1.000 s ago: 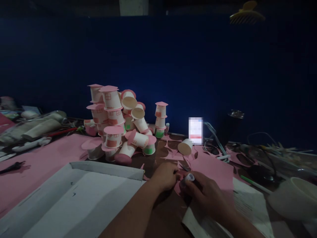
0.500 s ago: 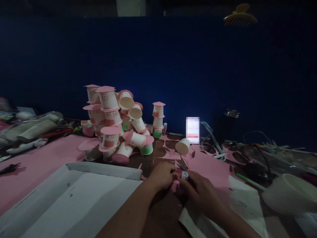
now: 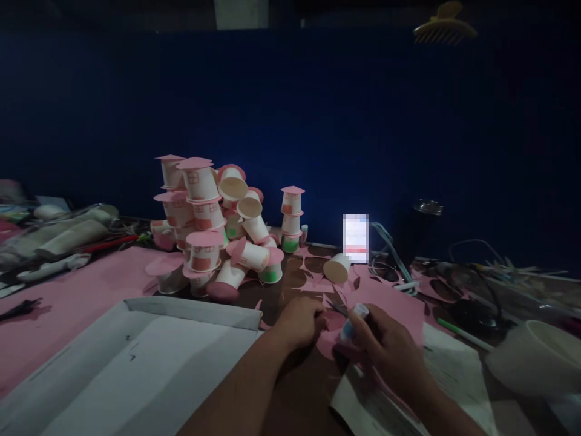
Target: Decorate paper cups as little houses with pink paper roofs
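Observation:
In my right hand (image 3: 385, 345) is a glue stick (image 3: 354, 322), tilted, its white end up between thumb and fingers. Its lower end is at a round piece of pink paper (image 3: 327, 344). My left hand (image 3: 299, 321) has its fingers curled on that paper's left edge; the fingertips are partly hidden. Scissors (image 3: 336, 307) lie just beyond the hands, partly covered. A paper cup (image 3: 337, 268) rests on its side farther back, its opening toward me.
Paper cups with pink paper tops (image 3: 204, 251) are piled at the back left, beside a small stack (image 3: 291, 224). A white box lid (image 3: 190, 312) lies front left. Pink sheets (image 3: 385, 303), a blurred bright screen (image 3: 356, 236) and a white cup (image 3: 535, 357) are to the right.
My right hand has moved a little right with the glue stick, which now leans over more. More of the pink paper shows. My left hand has stayed almost in place.

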`<state>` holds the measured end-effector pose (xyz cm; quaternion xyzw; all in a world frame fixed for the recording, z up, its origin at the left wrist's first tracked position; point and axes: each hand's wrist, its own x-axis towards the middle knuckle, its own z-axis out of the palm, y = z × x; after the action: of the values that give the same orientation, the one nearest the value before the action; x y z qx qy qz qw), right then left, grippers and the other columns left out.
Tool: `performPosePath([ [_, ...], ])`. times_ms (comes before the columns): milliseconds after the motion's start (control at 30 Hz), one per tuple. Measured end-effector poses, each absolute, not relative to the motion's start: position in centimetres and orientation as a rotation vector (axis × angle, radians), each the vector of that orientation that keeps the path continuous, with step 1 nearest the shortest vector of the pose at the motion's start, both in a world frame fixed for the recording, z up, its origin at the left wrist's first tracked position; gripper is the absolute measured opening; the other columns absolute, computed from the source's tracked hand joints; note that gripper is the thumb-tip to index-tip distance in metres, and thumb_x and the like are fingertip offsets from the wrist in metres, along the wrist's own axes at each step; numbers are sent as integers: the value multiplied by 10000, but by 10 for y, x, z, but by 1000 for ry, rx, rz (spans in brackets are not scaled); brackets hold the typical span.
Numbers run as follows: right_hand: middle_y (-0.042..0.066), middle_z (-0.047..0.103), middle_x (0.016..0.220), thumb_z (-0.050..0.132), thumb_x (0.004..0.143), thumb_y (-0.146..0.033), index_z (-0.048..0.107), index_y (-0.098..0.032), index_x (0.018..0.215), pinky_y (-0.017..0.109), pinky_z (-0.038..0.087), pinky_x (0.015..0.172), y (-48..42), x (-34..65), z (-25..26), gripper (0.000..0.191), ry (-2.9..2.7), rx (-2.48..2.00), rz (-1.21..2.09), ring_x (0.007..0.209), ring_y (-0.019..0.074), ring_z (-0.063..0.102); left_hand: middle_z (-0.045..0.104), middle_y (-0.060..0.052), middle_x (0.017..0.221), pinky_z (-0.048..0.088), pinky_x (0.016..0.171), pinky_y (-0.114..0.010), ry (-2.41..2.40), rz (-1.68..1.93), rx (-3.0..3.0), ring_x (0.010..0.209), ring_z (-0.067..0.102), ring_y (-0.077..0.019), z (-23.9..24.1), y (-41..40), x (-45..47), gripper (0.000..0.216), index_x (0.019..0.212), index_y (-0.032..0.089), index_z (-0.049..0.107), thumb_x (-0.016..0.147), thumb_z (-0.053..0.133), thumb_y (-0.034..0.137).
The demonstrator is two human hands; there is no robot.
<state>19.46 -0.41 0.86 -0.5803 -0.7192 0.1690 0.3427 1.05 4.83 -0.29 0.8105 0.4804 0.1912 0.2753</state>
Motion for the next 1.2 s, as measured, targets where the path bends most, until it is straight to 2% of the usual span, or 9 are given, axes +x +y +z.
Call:
performPosePath([
  [300, 26, 671, 832, 413, 936, -410, 581, -217, 895, 275, 419, 670, -1, 183, -2, 259, -2021, -1426, 515, 759, 196, 614, 674, -29, 727, 295, 547, -242, 1307, 532, 2171, 639, 529, -143, -5, 49, 13, 266, 744, 166, 695, 833, 501, 324],
  [600, 25, 660, 806, 437, 931, -362, 588, -209, 832, 274, 405, 649, -3, 184, 2, 237, -2137, -1417, 468, 749, 189, 607, 668, -28, 720, 302, 553, -236, 1311, 515, 2171, 662, 543, -149, -7, 50, 12, 219, 746, 164, 689, 820, 537, 304],
  [800, 40, 692, 937, 452, 922, -372, 635, -237, 1012, 295, 436, 731, -8, 183, 10, 244, -2182, -1349, 539, 850, 209, 627, 654, -18, 699, 303, 560, -237, 1306, 515, 2157, 646, 514, -143, -7, 51, 12, 211, 717, 164, 681, 800, 561, 316],
  [900, 33, 691, 893, 455, 917, -378, 634, -232, 958, 287, 436, 694, -9, 185, 12, 235, -2189, -1373, 566, 809, 204, 627, 636, -13, 674, 292, 556, -240, 1302, 521, 2157, 640, 497, -142, -6, 51, 12, 201, 691, 158, 673, 788, 561, 293],
  [1067, 5, 609, 638, 409, 926, -461, 524, -219, 722, 260, 401, 561, -5, 193, 13, 336, -1935, -1478, 445, 599, 170, 573, 603, 0, 659, 267, 545, -242, 1292, 549, 2170, 627, 472, -134, -7, 50, 11, 187, 704, 154, 677, 777, 559, 279],
  [1200, 3, 607, 611, 395, 933, -470, 540, -230, 745, 264, 411, 563, -4, 195, 15, 337, -1846, -1428, 449, 550, 164, 551, 567, 10, 621, 251, 540, -245, 1270, 568, 2190, 605, 441, -126, -8, 51, 10, 225, 672, 148, 666, 788, 553, 305],
])
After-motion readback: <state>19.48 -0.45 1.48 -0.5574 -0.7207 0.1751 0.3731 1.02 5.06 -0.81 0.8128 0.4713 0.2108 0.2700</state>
